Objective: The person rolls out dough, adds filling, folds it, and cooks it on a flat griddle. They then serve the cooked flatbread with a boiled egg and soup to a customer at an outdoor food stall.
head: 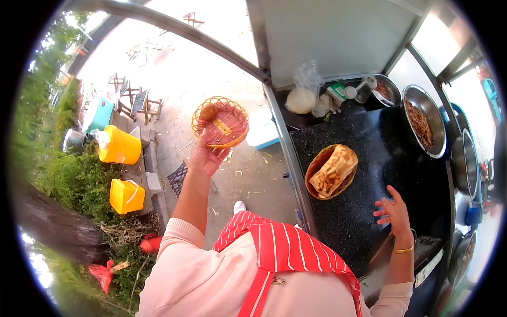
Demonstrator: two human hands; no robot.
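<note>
My left hand grips the rim of a round red-and-yellow woven basket, held out over the ground left of the counter. Inside it lie a brown egg-shaped food and a yellowish strip that I cannot identify. On the black speckled countertop sits a second woven basket with a browned, folded flatbread in it. To the right of that basket, my right hand is raised over the counter, fingers apart and holding nothing.
A steel bowl of shredded brown food stands at the counter's far right. Behind are a plastic bag with something white and a green-white carton. A metal frame edges the counter. Yellow buckets and folding stools stand outside.
</note>
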